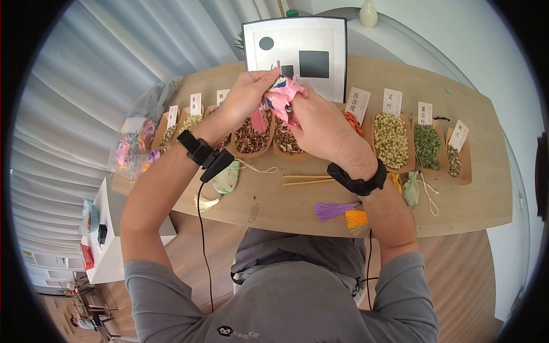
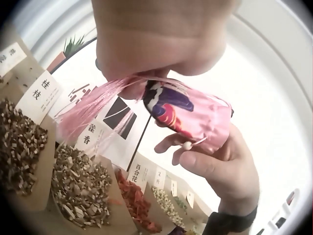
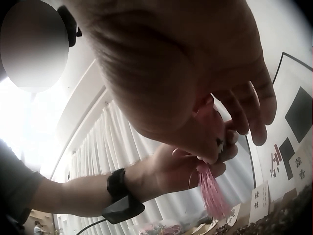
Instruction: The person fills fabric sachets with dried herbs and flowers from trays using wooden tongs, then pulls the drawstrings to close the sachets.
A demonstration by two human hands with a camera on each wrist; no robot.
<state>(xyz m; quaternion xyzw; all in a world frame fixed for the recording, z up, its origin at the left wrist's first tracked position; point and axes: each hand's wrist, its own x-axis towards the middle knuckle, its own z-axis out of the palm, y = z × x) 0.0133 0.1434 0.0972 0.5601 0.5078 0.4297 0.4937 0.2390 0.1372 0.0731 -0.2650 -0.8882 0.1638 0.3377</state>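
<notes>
Pink pouch (image 1: 281,100) with a dark, purple and orange printed pattern hangs between the two hands in the upper middle of the head view, above the table (image 1: 480,148) and in front of a framed print (image 1: 274,54). The left hand (image 1: 249,96) pinches its tassel end between thumb and fingers, close together; a pink tassel (image 2: 93,103) trails from there toward the left of the left wrist view. The right hand (image 1: 329,130) holds the other, gathered end, the thumb along one side and the other fingers loosely bent and apart; whether a fingertip is inside the fabric, I cannot tell. A small white bead (image 2: 186,146) sits on the pouch near the right thumb.

Below the hands, brown paper trays (image 1: 410,148) of dried plants form a curved row, with white labels (image 1: 392,102) standing at their backs. Nearer the body lie a round green pouch (image 1: 227,178) with a pale tassel, two thin sticks (image 1: 309,176), a purple tassel (image 1: 333,211) and an orange tassel (image 1: 355,219). A smaller green pouch (image 1: 410,192) with a looped cord lies toward the right, and a clear plastic bag (image 1: 130,157) of colourful items sits at the left end.
</notes>
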